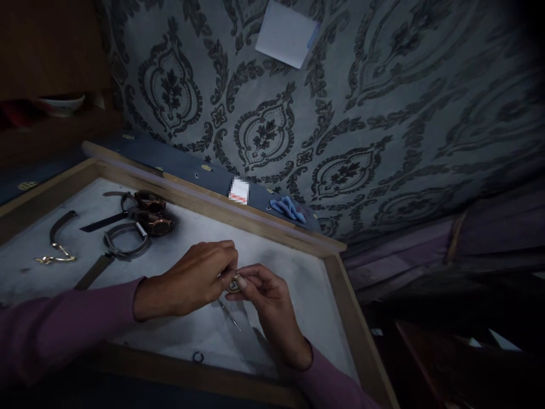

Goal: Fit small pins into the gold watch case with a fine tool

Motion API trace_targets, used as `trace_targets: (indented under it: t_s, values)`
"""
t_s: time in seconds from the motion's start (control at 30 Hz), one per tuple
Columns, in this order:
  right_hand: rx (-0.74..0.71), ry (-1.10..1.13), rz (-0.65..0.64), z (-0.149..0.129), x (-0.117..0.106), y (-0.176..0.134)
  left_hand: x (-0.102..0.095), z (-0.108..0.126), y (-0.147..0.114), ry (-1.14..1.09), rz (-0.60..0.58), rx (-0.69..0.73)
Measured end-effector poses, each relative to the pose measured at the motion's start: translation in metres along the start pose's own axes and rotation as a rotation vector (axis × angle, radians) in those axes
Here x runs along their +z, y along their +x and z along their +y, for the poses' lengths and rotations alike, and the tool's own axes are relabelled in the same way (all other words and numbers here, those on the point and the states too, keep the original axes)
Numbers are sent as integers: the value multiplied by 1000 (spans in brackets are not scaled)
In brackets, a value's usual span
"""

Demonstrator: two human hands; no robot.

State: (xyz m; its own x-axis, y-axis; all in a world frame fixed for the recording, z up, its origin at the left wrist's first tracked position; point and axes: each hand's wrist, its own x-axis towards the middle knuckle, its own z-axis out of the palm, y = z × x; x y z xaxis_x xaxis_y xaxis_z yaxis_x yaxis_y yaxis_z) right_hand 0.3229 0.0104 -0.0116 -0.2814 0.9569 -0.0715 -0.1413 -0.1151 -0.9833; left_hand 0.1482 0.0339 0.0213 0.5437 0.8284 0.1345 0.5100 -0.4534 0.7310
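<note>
Here, left hand (185, 281) palm-down beside small watch (233, 284) in right hand (275, 304).

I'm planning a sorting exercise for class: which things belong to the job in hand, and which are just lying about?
Job in hand:
Apparent watch, in the right hand, left hand at its edge
Tray, beneath
Probably pointed tool, near the hands
Probably straps

Lying about, it seems:
Blue cloth
Bowl

Watches (156, 225) lie at the left in the tray (356, 318), a ring (198, 357) near its front rim, a small dial (233, 284) between the left hand (191, 278) and right hand (272, 304), a cloth (288, 209) behind the far rim.
</note>
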Motion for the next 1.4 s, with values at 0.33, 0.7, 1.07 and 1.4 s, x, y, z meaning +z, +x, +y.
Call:
trace_targets:
  t_s: [0.33,0.7,1.07,1.4]
  values:
    - [-26,0,31,-1,-1,-1,7,-3,6,-140,57,-70]
    - [4,100,-23,-2,-7,3,10,0,5,-276,149,-111]
    - [-92,193,-22,-10,-1,0,-5,23,1,-338,227,-42]
    - [-160,200,-7,-22,5,-8,-9,29,-5,-329,259,78]
